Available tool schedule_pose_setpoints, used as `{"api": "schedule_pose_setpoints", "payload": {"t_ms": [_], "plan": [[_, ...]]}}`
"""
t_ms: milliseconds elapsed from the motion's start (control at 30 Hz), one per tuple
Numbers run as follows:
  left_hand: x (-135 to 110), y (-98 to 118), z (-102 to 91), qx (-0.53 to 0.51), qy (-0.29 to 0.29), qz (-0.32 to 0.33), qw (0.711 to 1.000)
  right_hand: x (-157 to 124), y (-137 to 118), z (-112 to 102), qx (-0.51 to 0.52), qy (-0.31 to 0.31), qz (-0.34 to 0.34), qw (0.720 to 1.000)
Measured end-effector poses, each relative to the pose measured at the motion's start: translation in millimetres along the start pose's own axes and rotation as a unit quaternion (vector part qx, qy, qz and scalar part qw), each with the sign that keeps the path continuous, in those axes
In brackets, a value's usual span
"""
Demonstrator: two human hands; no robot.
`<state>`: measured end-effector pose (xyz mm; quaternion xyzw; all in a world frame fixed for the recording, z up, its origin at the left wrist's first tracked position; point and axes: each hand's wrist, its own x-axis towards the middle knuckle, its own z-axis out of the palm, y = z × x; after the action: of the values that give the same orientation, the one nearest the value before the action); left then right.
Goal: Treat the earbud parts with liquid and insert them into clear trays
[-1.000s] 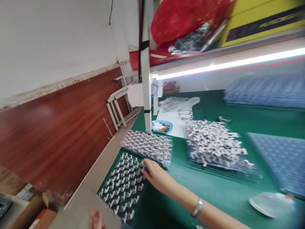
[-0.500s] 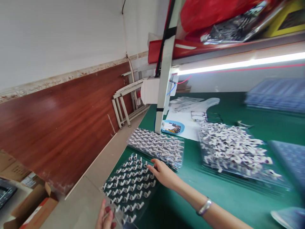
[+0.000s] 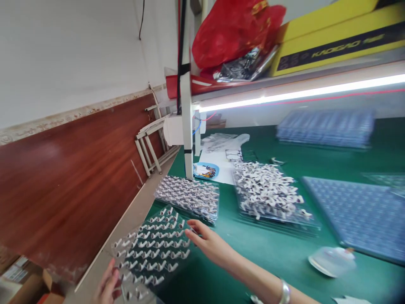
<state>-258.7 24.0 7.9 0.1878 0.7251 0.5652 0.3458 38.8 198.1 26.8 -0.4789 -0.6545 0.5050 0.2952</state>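
A clear plastic tray (image 3: 177,264) set with rows of white earbud-shaped pieces (image 3: 155,244) lies in front of me at a tilt, its left part over the table's edge. My left hand (image 3: 109,282) grips its near left edge, fingers bent around the rim. At the far right edge, my right hand (image 3: 205,242) pinches the rim between thumb and fingers; a bracelet circles that wrist. Just beyond stands a second tray (image 3: 190,196), densely filled with similar white pieces. Farther right, a heap of loose white pieces (image 3: 265,188) rests on stacked clear trays (image 3: 281,221).
A blue dish (image 3: 213,169) with small parts sits by the shelf post (image 3: 187,139). At right lie a bluish cavity tray (image 3: 357,215), a stack of clear trays (image 3: 325,128) and a whitish bottle-like object (image 3: 333,261). The green table (image 3: 228,261) ends on the left above the floor.
The view has swung right, so the scene shifts left and more of the table's right side shows. Both hands keep their hold on the tray, which sits slightly farther from the filled tray.
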Motion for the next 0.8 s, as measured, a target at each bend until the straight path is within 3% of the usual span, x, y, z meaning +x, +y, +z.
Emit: {"api": "schedule_pose_setpoints", "payload": {"t_ms": [100, 200, 400, 500, 600, 700, 800], "plan": [[13.0, 49.6, 14.4, 0.043, -0.059, -0.001, 0.997, -0.8, -11.9, -13.3, 0.02, 0.011, -0.001, 1.0], [34.8, 94.9, 45.7, 0.077, -0.127, 0.02, 0.989, 4.2, -20.7, -30.0, 0.033, 0.041, 0.006, 0.999], [100.5, 152.8, 151.8, 0.145, -0.196, 0.039, 0.969, 28.1, -28.3, -60.1, 0.042, 0.154, 0.045, 0.986], [127.9, 171.1, 209.8, 0.17, -0.212, 0.046, 0.961, 42.8, -27.5, -68.6, 0.035, 0.19, 0.069, 0.979], [145.4, 180.6, 255.9, 0.173, -0.232, 0.055, 0.956, 54.0, -23.9, -73.9, 0.022, 0.211, 0.09, 0.973], [156.7, 181.3, 285.3, 0.171, -0.256, 0.063, 0.949, 59.9, -18.8, -78.8, 0.006, 0.225, 0.103, 0.969], [166.8, 177.0, 300.8, 0.176, -0.275, 0.068, 0.943, 62.1, -13.2, -83.5, -0.007, 0.223, 0.103, 0.969]]}}
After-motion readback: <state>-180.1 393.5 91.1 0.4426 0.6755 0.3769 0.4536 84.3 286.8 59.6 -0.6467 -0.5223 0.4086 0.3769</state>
